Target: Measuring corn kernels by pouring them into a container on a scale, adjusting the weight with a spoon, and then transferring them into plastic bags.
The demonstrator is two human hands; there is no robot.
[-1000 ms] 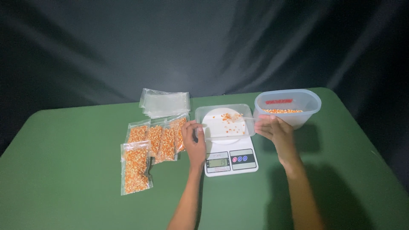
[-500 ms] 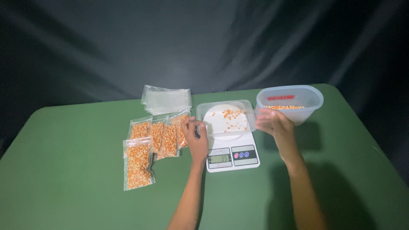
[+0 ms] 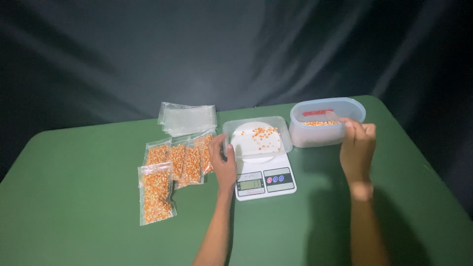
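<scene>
In the head view a white kitchen scale [image 3: 263, 172] sits in the middle of a green table [image 3: 74, 216]. On top of the scale is a clear flat tray [image 3: 256, 136] with a few orange corn kernels [image 3: 262, 135] in it.

The left hand [image 3: 223, 160] is just to the left of the scale. Its fingers are curled a little, not wide and not in a fist, and the fingertips touch the left edge of the clear tray. It does not hold anything else that I can see.

The right hand [image 3: 357, 148] is to the right of the scale, a bit away from it. Its back faces the camera. The fingers are bent and close together, and their tips are at the front rim of a clear oval tub [image 3: 325, 120]. I cannot tell if they pinch any kernels — the hand hides that. The tub stands to the right of the scale and behind it, and it has more orange kernels at the bottom.

To the left of the scale lie filled little bags [image 3: 175, 167] — small clear bags full of kernels, side by side, touching each other. Behind them, to the left of the scale and further back, is a stack of empty clear bags [image 3: 188, 118].
</scene>
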